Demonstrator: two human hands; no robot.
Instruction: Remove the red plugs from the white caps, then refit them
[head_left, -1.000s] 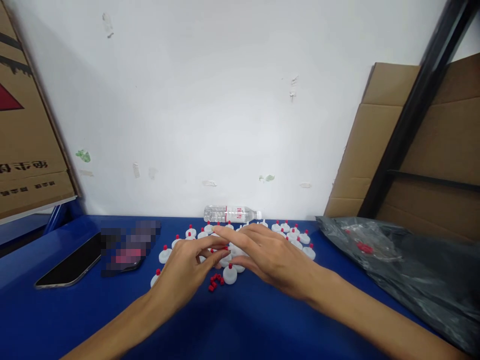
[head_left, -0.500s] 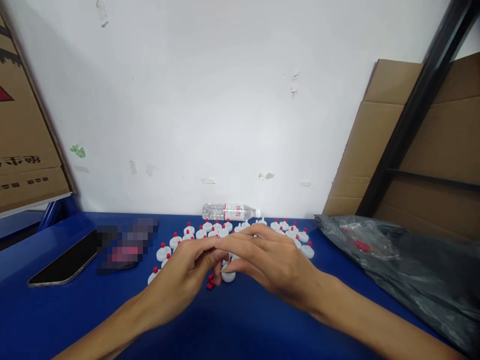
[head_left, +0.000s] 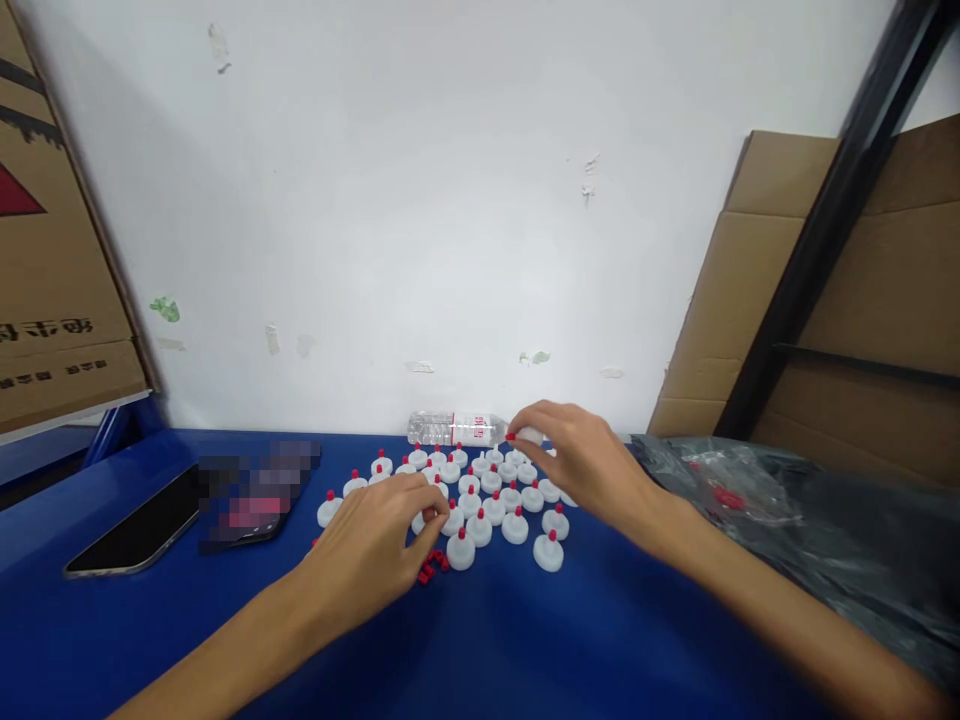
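Note:
My right hand (head_left: pixel 581 465) is raised over the back right of the group and pinches a white nozzle cap (head_left: pixel 531 436) with a red tip. The nozzle cap is tilted, its red tip pointing left. My left hand (head_left: pixel 386 530) has its thumb and forefinger curled together beside a small pile of loose red tips (head_left: pixel 429 570); anything between its fingers is hidden. Around both hands stand many white nozzle caps (head_left: pixel 460 552), most with red tips on top. A few at the back, near a white nozzle cap (head_left: pixel 494 455), have bare white spouts.
A clear plastic bottle (head_left: pixel 442 428) lies along the wall behind the caps. Two phones, one a black phone (head_left: pixel 142 520), lie at left on the blue table (head_left: pixel 480 650). A dark plastic bag (head_left: pixel 825 540) with a clear bag of red pieces (head_left: pixel 727 495) covers the right side.
My hands were together over the caps and have parted. The right hand moved right and back with a red-tipped nozzle cap; the left stays near the loose red tips.

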